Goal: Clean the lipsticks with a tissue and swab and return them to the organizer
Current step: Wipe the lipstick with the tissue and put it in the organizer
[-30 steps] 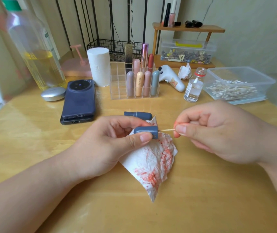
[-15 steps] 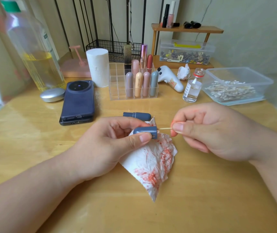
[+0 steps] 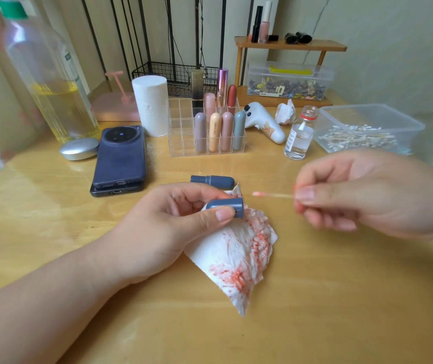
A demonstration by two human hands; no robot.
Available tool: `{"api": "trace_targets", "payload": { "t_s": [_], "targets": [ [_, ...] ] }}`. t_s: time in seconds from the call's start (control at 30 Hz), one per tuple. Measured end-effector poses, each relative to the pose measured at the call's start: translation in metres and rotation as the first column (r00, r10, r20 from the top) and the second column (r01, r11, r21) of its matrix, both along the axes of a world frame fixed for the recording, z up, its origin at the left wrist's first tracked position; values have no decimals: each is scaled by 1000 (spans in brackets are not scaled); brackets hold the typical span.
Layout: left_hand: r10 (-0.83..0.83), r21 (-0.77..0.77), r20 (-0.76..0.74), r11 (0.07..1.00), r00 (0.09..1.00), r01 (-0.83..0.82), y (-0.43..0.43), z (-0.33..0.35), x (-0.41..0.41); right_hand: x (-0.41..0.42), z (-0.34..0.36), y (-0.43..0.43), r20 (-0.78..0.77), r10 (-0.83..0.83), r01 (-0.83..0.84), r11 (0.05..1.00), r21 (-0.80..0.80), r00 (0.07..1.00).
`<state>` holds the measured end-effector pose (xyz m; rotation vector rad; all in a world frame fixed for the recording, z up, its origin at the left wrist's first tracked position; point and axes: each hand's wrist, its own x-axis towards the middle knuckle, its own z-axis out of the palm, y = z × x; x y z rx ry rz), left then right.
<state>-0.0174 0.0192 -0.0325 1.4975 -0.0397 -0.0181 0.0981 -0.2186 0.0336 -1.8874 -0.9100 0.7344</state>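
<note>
**Gripped cap, pinched swab, apart**

Gripped a blue cap [image 3: 227,206] in the left hand [image 3: 173,227], thumb along the near side and fingers curled over the top, open end turned to the right. Held a red-smeared tissue [image 3: 239,256] under the same hand, with the loose corner trailing onto the table [image 3: 341,298]. Pinched a swab [image 3: 273,195] between thumb and fingertips of the right hand [image 3: 354,195], pink tip aimed left at the cap and hanging clear of it; blurred that hand somewhat. Lay a blue tube [image 3: 212,181] on its side just behind the left fingers. Stood four lipsticks [image 3: 214,132] in the front row of the clear organizer [image 3: 181,137] near the table's back, with more behind. Placed to its left a roll [image 3: 151,103] and a phone [image 3: 120,156]; to its right a vial [image 3: 298,137] and a tub [image 3: 373,111] of swabs.
</note>
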Motion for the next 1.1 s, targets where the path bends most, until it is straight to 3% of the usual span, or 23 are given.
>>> {"api": "trace_targets", "payload": {
  "t_s": [0.07,0.13,0.23,0.37,0.43,1.1],
  "targets": [
    [12,-43,-8,999,1000,-12,2,-2,0,11,6,-12,120,-205,205,979,17,971],
    [12,-61,-9,998,1000,-13,4,-3,0,23,11,-25,268,-411,425,905,8,871],
    [-24,-70,-5,997,1000,23,3,-4,-1,34,16,-44,509,-463,594,795,-124,725],
    [-34,-89,7,995,999,35,2,-2,0,31,14,-44,528,-210,512,677,-528,823],
    [-29,-99,14,995,999,30,1,-1,0,28,11,-38,521,-142,480,641,-600,841],
    [-61,-86,73,994,995,67,2,2,-2,30,-3,-21,499,-175,500,571,-651,849]
  ]
}}
